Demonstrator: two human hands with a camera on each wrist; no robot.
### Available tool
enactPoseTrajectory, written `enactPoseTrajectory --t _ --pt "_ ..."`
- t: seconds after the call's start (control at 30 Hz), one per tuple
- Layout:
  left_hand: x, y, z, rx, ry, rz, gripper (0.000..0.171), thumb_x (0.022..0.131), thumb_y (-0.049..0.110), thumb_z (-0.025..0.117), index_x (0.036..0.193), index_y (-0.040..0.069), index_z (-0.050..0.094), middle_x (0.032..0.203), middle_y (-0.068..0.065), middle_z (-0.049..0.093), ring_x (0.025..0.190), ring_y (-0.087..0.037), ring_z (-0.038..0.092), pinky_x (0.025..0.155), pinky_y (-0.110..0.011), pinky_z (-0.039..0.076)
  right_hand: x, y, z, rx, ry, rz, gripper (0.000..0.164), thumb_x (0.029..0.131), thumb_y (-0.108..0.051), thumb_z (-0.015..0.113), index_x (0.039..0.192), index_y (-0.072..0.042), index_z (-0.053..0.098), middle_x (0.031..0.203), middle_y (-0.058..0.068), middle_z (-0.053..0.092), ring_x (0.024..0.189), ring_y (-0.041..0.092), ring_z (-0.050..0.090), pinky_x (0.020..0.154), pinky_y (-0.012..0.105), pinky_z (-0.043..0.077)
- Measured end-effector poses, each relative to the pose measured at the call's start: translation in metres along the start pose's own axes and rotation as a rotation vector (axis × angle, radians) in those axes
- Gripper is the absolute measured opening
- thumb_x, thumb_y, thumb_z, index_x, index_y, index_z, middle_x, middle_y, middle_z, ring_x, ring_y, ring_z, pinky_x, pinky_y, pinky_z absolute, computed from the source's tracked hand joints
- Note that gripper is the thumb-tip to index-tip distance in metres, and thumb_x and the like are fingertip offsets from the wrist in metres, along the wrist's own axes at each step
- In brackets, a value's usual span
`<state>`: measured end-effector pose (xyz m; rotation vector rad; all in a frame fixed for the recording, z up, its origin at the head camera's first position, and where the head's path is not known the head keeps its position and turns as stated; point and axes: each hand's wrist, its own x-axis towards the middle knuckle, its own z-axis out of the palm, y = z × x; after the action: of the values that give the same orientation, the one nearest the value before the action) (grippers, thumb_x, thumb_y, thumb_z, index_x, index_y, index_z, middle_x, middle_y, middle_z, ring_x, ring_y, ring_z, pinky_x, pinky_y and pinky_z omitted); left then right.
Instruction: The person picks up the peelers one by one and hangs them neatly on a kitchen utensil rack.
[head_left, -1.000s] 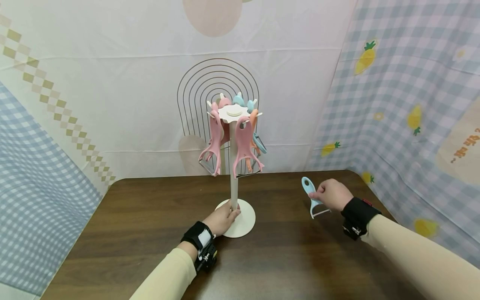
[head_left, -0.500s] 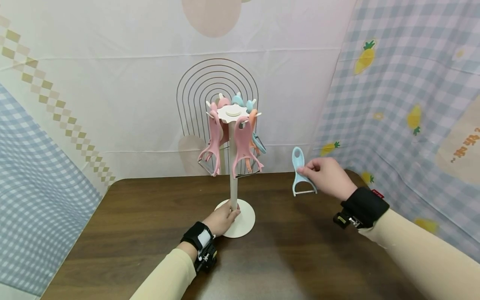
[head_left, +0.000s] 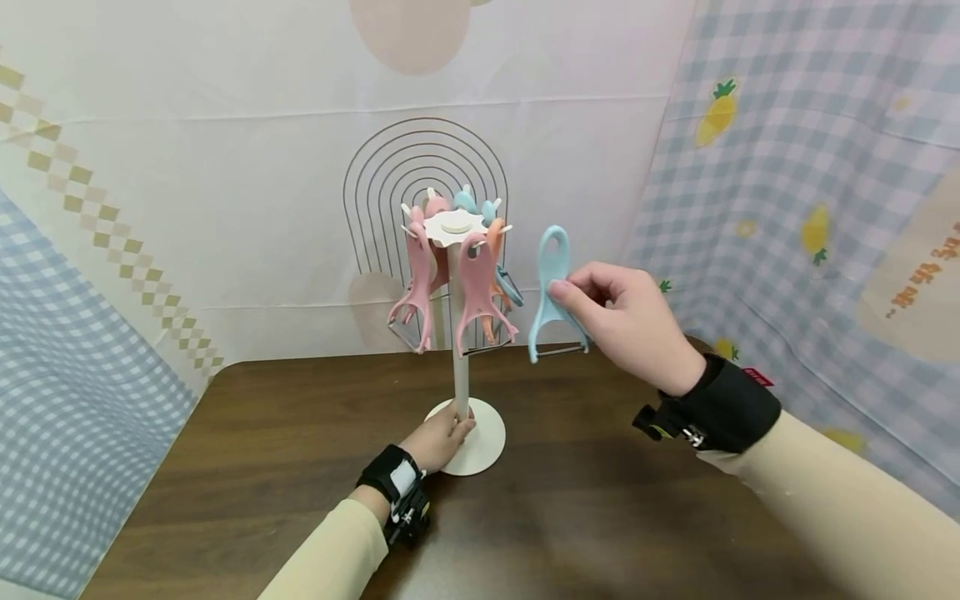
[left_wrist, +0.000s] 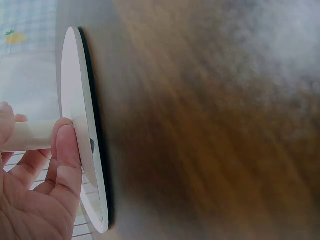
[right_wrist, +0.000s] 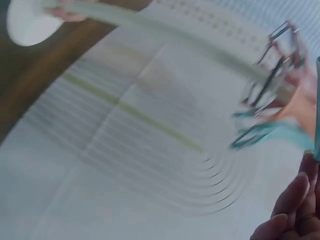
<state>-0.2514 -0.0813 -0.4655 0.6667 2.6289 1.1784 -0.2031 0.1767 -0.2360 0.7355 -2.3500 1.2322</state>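
Observation:
A white rotating-style stand with a hooked top (head_left: 456, 225), a thin pole (head_left: 460, 371) and a round base (head_left: 489, 442) stands upright on the table. My left hand (head_left: 435, 442) grips the pole low down, fingertips right at the base; the left wrist view shows fingers curled about the pole (left_wrist: 35, 135). Pinched by its handle between the thumb and fingers of my right hand (head_left: 641, 321) is a light blue peeler (head_left: 552, 271), upright with its blade down, in the air just right of the stand. Pink peelers (head_left: 476, 279), an orange peeler (head_left: 496, 242) and blue peelers (head_left: 465, 202) hang from the hooks.
The dark wooden table (head_left: 300, 433) carries the stand near its middle. Behind it hangs a pale cloth (head_left: 247, 208) with an arch print. Checked blue cloth (head_left: 787, 167) lines the right side, and more of it the left.
My right hand has lifted the blue peeler from low over the table's right side up and leftward, close to the hanging peelers. My left hand keeps its grip on the pole.

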Motion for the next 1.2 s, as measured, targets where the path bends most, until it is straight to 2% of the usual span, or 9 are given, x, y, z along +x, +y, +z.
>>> enactPoseTrajectory --t 0.3,0.4,0.5,0.67,0.83,1.03,1.1,1.2 --pt "-0.002 -0.006 -0.004 0.0 -0.007 0.006 0.012 0.104 0.014 0.045 0.104 0.003 0.05 0.076 -0.002 0.046 0.068 -0.015 0.046 0.061 -0.03 0.039 0.017 -0.051 0.034 0.051 0.011 -0.221 0.014 0.092 -0.023 0.069 0.08 -0.016 0.067 0.065 -0.005 0.053 0.058 0.013 0.042 0.052 0.028 0.032" --pt "-0.002 -0.007 -0.003 -0.008 -0.012 -0.003 0.012 0.104 0.014 0.045 0.104 0.004 0.05 0.077 -0.002 0.047 0.069 -0.016 0.047 0.063 -0.031 0.04 0.021 -0.062 0.045 0.036 0.008 -0.225 0.014 0.09 -0.024 0.071 0.079 -0.017 0.069 0.062 -0.006 0.052 0.055 0.012 0.042 0.049 0.028 0.031" --pt "-0.001 -0.008 -0.002 -0.013 -0.02 -0.008 0.012 0.104 0.015 0.044 0.105 0.004 0.049 0.077 -0.003 0.047 0.068 -0.015 0.047 0.063 -0.031 0.04 0.023 -0.07 0.052 0.005 0.0 -0.187 0.015 0.089 -0.026 0.072 0.077 -0.017 0.07 0.061 -0.005 0.051 0.055 0.011 0.042 0.048 0.027 0.032" --pt "0.0 -0.008 0.0 -0.014 -0.028 -0.002 0.013 0.105 0.016 0.043 0.105 0.004 0.049 0.077 -0.003 0.047 0.068 -0.015 0.046 0.062 -0.031 0.04 0.023 -0.072 0.056 -0.025 -0.01 -0.113 0.015 0.089 -0.025 0.072 0.077 -0.016 0.07 0.061 -0.004 0.052 0.058 0.012 0.043 0.05 0.028 0.032" --pt "0.001 -0.01 -0.002 -0.013 -0.026 -0.001 0.014 0.104 0.016 0.044 0.105 0.004 0.049 0.076 -0.002 0.046 0.068 -0.015 0.046 0.061 -0.031 0.039 0.023 -0.068 0.057 -0.04 -0.032 -0.075 0.015 0.089 -0.027 0.072 0.077 -0.017 0.07 0.062 -0.004 0.053 0.059 0.012 0.044 0.051 0.028 0.034" --pt "0.0 -0.013 -0.004 -0.037 -0.02 -0.026 0.015 0.104 0.018 0.045 0.107 0.004 0.049 0.085 -0.004 0.051 0.078 -0.017 0.051 0.067 -0.033 0.043 0.023 -0.063 0.06 -0.044 -0.014 -0.119 0.016 0.089 -0.029 0.072 0.076 -0.019 0.068 0.06 -0.005 0.051 0.057 0.011 0.043 0.051 0.028 0.034" --pt "-0.002 -0.013 -0.005 -0.046 -0.014 -0.045 0.016 0.104 0.019 0.046 0.11 0.004 0.05 0.093 -0.007 0.056 0.086 -0.019 0.055 0.072 -0.035 0.045 0.021 -0.06 0.06 -0.04 -0.002 -0.141 0.019 0.089 -0.031 0.071 0.075 -0.019 0.068 0.06 -0.005 0.049 0.056 0.01 0.042 0.05 0.028 0.034" --pt "-0.008 -0.01 -0.01 -0.048 -0.006 -0.076 0.027 0.103 0.022 0.048 0.123 0.005 0.049 0.111 -0.012 0.059 0.099 -0.023 0.06 0.079 -0.038 0.049 0.017 -0.05 0.056 -0.035 0.051 -0.181 0.025 0.092 -0.032 0.067 0.073 -0.017 0.067 0.059 -0.006 0.049 0.054 0.01 0.042 0.049 0.028 0.033"
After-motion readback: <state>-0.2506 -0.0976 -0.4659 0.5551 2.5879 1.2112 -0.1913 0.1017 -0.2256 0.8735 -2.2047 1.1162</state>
